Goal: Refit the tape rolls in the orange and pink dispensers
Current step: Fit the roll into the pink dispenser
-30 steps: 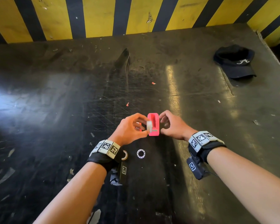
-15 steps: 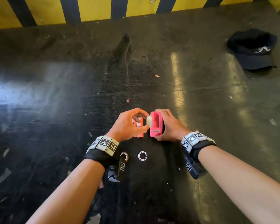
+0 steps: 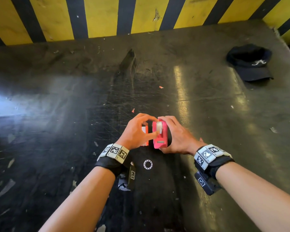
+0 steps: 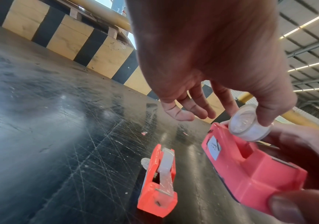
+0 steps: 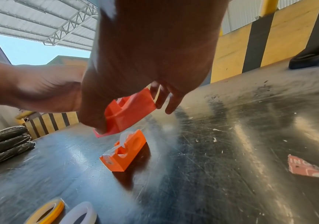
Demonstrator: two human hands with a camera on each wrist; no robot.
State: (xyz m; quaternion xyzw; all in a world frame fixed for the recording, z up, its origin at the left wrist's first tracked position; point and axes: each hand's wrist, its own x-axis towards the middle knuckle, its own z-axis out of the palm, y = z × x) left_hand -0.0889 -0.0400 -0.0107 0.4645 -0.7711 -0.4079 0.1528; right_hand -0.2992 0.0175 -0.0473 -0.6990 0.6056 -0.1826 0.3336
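Note:
My right hand (image 3: 165, 133) grips the pink dispenser (image 3: 160, 138) and holds it just above the dark table. My left hand (image 3: 153, 126) pinches a small clear tape roll (image 3: 159, 127) between thumb and finger at the top of the pink dispenser's slot. In the left wrist view the tape roll (image 4: 249, 123) sits at the slot's rim of the pink dispenser (image 4: 250, 165), not down inside. The orange dispenser (image 4: 157, 181) stands on the table to the left with a roll in it. In the head view my left hand partly hides the orange dispenser (image 3: 145, 133).
A white ring (image 3: 148, 164) lies on the table (image 3: 57, 114) near my wrists, with a yellow-edged ring (image 5: 45, 212) beside it. A black cap (image 3: 251, 64) lies at the far right. A yellow-and-black striped wall (image 3: 141, 14) bounds the far edge. Black bundles (image 5: 5, 145) are stacked at the left.
My right hand has closed round the pink dispenser. My left hand has brought the tape roll from the dispenser's left side up over its slot.

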